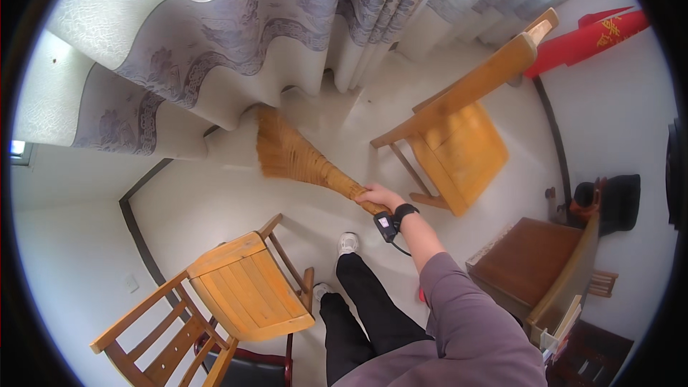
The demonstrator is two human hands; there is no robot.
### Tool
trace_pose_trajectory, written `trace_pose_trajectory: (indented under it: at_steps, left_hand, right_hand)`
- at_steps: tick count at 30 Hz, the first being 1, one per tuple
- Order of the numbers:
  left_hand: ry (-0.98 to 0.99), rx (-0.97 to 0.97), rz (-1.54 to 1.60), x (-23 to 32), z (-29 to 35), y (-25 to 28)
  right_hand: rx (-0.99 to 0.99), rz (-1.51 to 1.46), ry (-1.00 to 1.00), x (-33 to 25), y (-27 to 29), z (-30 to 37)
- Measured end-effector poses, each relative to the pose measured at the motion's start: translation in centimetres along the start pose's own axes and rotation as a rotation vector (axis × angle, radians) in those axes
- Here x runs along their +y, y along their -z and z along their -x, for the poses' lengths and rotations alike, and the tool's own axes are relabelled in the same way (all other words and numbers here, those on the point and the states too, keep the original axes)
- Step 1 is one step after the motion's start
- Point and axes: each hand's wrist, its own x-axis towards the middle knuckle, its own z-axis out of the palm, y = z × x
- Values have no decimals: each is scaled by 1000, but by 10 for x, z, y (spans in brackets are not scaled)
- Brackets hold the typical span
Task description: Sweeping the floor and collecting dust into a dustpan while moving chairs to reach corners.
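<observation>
Gripping broom (308, 161) near curtain (240, 32)

We see the right hand (380, 198) wrapped round its handle, likely for reach; bristles (271, 147) fan toward the curtain, floor (236, 201) contact unclear. Left hand out of view, state can't be told. Red banner (584, 43) bears gold characters; we make out no brand.

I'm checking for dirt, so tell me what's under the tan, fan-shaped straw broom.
Smooth off-white floor shows around the tan straw broom, which the bare right hand grips; whatever lies directly beneath its bristles is covered.
</observation>
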Motion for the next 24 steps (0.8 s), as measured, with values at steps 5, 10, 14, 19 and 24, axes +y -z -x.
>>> trace_pose_trajectory:
  at_steps: [5, 10, 14, 19, 24]
  left_hand:
    - [-440, -545, 742, 76, 36, 15]
    - [217, -196, 163, 45, 13, 1]
    - [94, -210, 342, 93, 45, 5]
    - [-58, 18, 297, -43, -33, -46]
    - [8, -26, 133, -62, -59, -79]
  right_hand:
    - [43, -135, -65, 79, -3, 61]
    - [147, -16, -163, 186, -27, 151]
    - [264, 131, -277, 197, -27, 231]
    - [277, 290, -191, 134, -15, 270]
    - [220, -163, -56, 90, -15, 256]
